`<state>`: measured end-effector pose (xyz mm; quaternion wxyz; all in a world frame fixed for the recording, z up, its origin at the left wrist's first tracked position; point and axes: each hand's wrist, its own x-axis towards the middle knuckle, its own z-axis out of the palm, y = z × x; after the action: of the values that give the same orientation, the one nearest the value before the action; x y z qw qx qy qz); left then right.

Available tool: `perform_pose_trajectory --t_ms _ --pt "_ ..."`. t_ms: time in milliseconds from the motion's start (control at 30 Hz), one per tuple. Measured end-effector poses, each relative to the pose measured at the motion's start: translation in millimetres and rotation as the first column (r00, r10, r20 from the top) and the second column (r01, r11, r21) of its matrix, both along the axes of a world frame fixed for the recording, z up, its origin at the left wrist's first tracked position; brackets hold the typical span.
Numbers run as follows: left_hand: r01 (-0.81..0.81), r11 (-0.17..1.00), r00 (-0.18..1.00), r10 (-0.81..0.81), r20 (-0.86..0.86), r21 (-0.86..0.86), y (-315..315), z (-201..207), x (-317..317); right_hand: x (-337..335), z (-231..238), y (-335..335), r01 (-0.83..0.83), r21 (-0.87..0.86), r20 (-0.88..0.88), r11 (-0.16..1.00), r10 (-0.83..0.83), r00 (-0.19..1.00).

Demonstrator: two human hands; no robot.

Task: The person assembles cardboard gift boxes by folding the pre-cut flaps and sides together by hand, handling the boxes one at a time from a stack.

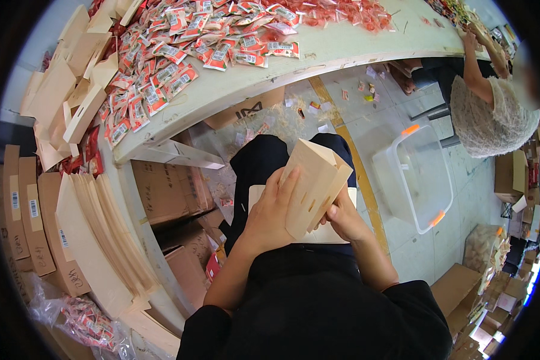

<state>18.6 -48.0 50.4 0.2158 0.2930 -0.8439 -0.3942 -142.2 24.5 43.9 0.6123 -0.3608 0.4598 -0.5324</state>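
Above my lap I hold a cream cardboard carton, folded partly into shape and tilted, with small slots in its lower side. My left hand is closed on its left side, fingers pressed along the panel. On the opposite side my right hand grips the lower edge, some fingers hidden behind the board. Beneath the carton, a flat cream board lies across my thighs. A stack of flat cream cartons leans at my left, and folded carton pieces are piled at the far left.
Red-and-white sachets heap on the white table, beside pink-red wrapped pieces. A clear plastic bin stands on the floor at right. Another person works at the far right. Brown boxes sit under the table.
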Motion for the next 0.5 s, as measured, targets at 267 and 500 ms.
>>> perform_pose_trajectory --t_ms 267,500 --pt "0.153 0.968 0.981 -0.123 -0.153 0.201 -5.8 -4.7 12.3 17.3 -4.2 -3.3 0.074 0.092 -0.164 0.993 -0.058 0.985" --pt "0.067 0.915 0.973 0.028 -0.228 0.398 -1.8 -7.4 9.1 18.9 -6.2 -8.4 0.095 0.032 -0.406 0.995 -0.074 0.911"
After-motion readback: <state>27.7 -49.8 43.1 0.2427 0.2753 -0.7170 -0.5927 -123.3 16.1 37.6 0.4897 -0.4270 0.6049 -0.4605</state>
